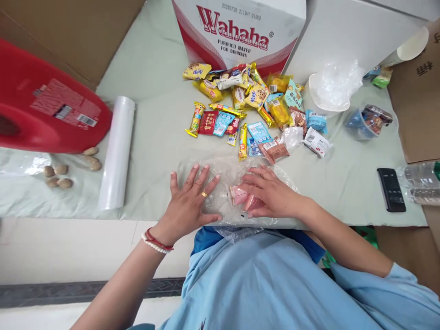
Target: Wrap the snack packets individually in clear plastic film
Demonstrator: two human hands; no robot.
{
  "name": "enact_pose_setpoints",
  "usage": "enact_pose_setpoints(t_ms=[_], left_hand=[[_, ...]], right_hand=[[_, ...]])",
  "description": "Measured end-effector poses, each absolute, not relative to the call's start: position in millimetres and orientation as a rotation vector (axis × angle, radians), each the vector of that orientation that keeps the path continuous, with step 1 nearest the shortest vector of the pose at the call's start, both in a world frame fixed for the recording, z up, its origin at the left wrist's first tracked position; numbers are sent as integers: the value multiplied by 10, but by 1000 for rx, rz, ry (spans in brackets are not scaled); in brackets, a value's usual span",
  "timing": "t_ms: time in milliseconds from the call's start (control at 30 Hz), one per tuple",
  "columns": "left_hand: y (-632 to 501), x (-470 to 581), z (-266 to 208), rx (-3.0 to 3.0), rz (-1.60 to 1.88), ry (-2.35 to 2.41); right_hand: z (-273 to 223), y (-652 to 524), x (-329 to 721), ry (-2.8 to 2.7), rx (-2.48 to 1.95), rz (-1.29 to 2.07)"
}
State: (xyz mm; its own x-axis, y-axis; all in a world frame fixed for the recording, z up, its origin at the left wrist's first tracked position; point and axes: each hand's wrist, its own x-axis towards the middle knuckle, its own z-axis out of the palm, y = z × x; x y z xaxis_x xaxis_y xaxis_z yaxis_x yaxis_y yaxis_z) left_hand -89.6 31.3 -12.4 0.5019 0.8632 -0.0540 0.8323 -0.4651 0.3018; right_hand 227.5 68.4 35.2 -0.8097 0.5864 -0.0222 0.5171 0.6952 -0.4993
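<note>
A sheet of clear plastic film (220, 167) lies crinkled on the cloth at the table's front edge, partly hanging over it. My left hand (192, 197) rests flat on the film's left part, fingers spread, holding nothing. My right hand (271, 192) curves over a few pink packets (239, 195) on the film, with its fingers above them and the thumb on the near side. Part of these packets is hidden under the palm. Just beyond the film is a brown packet (275, 149), at the near edge of a heap of wrapped snacks (256, 96).
At left are a roll of clear film (117, 151), a red jug (58, 101) and several walnuts (62, 169). A Wahaha carton (240, 34) stands behind the snacks. To the right are a white bowl (314, 98), a plastic cup (357, 126), a phone (391, 189) and bottles (421, 175).
</note>
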Motion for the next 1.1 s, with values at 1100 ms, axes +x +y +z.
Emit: enact_pose_setpoints(t_ms=[1100], left_hand=[[101,-987,-184,2357,26,1455]], right_hand=[[182,628,2248,-2759,-1143,386]])
